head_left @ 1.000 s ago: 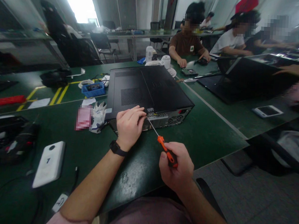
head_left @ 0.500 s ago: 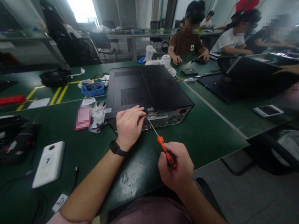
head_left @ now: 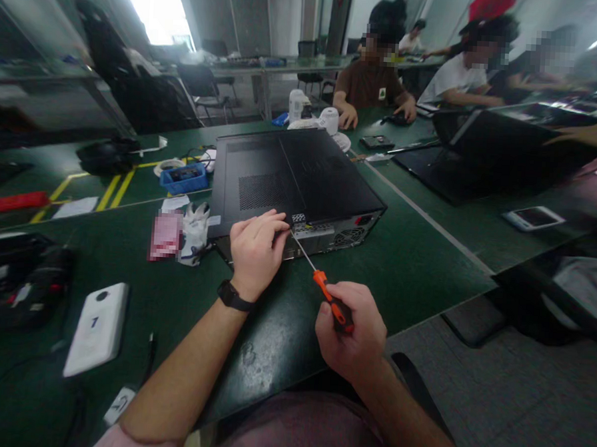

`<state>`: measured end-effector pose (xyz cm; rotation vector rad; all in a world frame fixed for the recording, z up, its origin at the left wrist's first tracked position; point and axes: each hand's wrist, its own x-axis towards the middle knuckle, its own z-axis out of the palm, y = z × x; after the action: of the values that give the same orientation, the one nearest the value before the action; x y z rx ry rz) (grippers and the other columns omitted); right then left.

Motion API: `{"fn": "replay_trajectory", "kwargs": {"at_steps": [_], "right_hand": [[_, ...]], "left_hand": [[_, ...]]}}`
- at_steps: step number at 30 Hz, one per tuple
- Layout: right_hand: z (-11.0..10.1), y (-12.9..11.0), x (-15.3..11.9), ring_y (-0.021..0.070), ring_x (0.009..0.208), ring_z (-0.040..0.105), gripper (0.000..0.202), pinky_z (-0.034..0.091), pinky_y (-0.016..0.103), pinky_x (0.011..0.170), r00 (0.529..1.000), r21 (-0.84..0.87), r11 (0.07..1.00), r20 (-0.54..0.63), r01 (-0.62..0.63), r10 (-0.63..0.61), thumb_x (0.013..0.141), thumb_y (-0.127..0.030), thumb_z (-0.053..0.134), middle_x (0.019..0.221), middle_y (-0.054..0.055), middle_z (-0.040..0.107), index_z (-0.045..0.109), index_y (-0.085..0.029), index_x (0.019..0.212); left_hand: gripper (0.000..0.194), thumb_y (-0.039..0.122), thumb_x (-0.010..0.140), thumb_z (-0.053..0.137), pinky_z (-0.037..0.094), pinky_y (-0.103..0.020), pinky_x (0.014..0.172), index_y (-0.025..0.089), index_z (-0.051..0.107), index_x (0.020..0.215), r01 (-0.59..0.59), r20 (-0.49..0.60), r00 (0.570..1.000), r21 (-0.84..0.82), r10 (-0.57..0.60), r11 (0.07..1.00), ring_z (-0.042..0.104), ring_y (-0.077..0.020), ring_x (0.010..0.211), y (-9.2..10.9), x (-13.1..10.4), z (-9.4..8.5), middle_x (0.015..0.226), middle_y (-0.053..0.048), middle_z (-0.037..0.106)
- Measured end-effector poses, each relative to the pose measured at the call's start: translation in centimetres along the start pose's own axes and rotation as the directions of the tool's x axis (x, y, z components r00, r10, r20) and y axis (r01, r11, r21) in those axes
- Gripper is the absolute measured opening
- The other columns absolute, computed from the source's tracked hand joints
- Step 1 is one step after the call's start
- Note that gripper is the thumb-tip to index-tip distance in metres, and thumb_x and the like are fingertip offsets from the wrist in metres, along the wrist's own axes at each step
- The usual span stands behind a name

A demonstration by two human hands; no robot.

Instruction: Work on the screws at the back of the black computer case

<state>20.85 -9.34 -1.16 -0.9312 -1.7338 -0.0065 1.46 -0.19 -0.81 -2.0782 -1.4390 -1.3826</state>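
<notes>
A black computer case (head_left: 326,175) lies flat on the table with its rear panel, fan grille and ports towards me. My right hand (head_left: 353,330) is wrapped round the orange and black handle of a screwdriver (head_left: 320,281). The screwdriver's thin shaft slants up and left to the rear top edge of the case. There my left hand (head_left: 257,251) rests against the edge, its fingertips drawn together beside the tip. The tip itself, and whatever these fingers may pinch, is hidden.
Left of the case are white gloves (head_left: 194,235), a blue tray (head_left: 185,177) and a white power bank (head_left: 97,330). A phone (head_left: 533,218) lies to the right. Behind the case stand white devices (head_left: 329,118). Across the table sits a person (head_left: 368,87) in brown.
The view shifts very slightly. Both hands and the screwdriver keep nearly the same places against the case. At the far right, another person's hand moves a little.
</notes>
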Motion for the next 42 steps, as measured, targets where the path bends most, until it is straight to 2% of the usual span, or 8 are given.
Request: {"fn": "replay_trajectory", "kwargs": {"at_steps": [20,27,31,42], "right_hand": [[0.14,0.12,-0.09,0.0199,0.086,0.071,0.032,0.063,0.036,0.075,1.0,0.047,0.999,0.002,0.009,-0.009,0.088,-0.01,0.062,0.097,0.007,0.071,0.061,-0.021,0.118],[0.02,0.23,-0.23,0.0202,0.086,0.071,0.032,0.063,0.036,0.075,1.0,0.052,0.999,0.004,0.009,-0.009,0.087,-0.009,0.063,0.097,0.008,0.071,0.062,-0.02,0.117],[0.05,0.2,-0.2,0.0199,0.085,0.071,0.031,0.063,0.036,0.074,1.0,0.043,0.999,0.007,-0.005,0.004,0.088,-0.01,0.062,0.097,0.006,0.071,0.061,-0.022,0.117],[0.02,0.15,-0.25,0.0204,0.086,0.072,0.032,0.063,0.037,0.075,1.0,0.035,0.999,0.01,-0.006,0.005,0.088,-0.01,0.063,0.097,0.006,0.072,0.061,-0.022,0.117]], "left_hand": [[0.005,0.021,0.098,0.067,0.045,-0.044,0.099,0.025,0.07,0.096,-0.008,-0.009,1.0,0.016,0.008,1.0,0.076,-0.024,0.116,0.1,0.09,-0.07,0.114,-0.003,0.083],[0.012,0.017,0.098,0.065,0.044,-0.045,0.1,0.025,0.069,0.091,-0.006,-0.001,1.0,0.005,0.006,1.0,0.075,-0.0239,0.117,0.13,0.08,-0.1,0.115,-0.002,0.082],[0.005,0.02,0.098,0.067,0.046,-0.045,0.1,0.025,0.07,0.097,0.008,0.013,1.0,0.011,-0.008,1.0,0.076,-0.0255,0.117,0.05,0.06,-0.05,0.116,-0.004,0.082],[0.008,0.021,0.098,0.066,0.045,-0.045,0.101,0.025,0.072,0.097,0.026,0.014,1.0,0.0,-0.026,1.0,0.075,-0.0248,0.117,0.12,0.14,-0.07,0.117,-0.004,0.082]]}}
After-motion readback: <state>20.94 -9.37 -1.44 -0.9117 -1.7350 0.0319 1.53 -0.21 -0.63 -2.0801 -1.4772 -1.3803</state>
